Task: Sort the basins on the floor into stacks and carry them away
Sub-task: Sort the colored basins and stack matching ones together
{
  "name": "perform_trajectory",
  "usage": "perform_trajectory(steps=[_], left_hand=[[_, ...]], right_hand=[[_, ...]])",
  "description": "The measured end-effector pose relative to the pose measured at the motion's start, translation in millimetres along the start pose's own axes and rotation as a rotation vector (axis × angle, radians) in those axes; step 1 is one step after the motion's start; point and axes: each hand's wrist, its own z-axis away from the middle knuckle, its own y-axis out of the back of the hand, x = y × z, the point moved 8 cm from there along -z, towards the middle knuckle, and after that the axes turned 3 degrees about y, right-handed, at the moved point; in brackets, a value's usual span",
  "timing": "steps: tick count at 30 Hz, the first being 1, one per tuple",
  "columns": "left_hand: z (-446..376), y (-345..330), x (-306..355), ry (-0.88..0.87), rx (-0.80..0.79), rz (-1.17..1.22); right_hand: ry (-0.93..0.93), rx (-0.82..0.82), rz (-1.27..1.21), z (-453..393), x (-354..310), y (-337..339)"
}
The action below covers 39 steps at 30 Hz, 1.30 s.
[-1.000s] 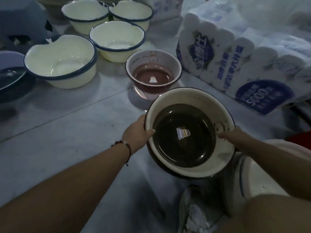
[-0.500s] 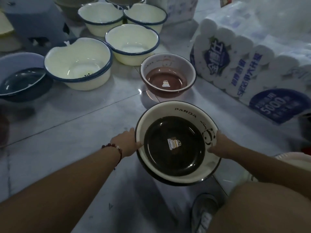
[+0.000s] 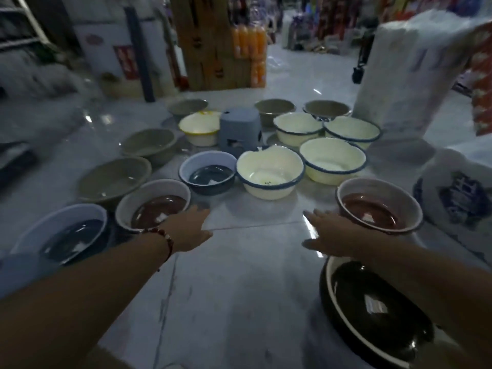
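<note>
The black basin (image 3: 372, 312) with its white rim lies on the floor (image 3: 239, 302) beneath the right forearm, held by neither hand; the right hand (image 3: 332, 231) reaches forward above it, fingers straight and spread, gripping nothing, with a brown basin (image 3: 379, 206) just beyond and to its right; the left hand (image 3: 187, 227) is likewise flat and empty, a second brown basin (image 3: 153, 205) just to its left; ahead, between both hands, sit a cream basin (image 3: 270, 171) and a blue basin (image 3: 207, 173); further off stands a grey stool (image 3: 239, 131).
</note>
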Motion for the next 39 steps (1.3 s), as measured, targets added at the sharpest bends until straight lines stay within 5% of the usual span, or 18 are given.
perform_trajectory(steps=[6,13,22,39], left_hand=[[68.4,2.5,-122.9,0.156,0.008,0.037],[58.2,-51.2,-202.2,0.258,-0.078,0.06],[-57.1,-166.9,-284.5,0.296,-0.262,0.054],[-97.1,-74.7,-344.2,0.197,-0.548,0.199]], right_hand=[[0.206,0.035,0.081,-14.5,-146.3,13.4],[0.337,-0.055,0.164,-100.1,-238.9,-23.4],[0.373,-0.184,0.192,-281.8,-303.7,-107.2],[0.143,-0.475,-0.015,-321.1,-342.6,11.4]])
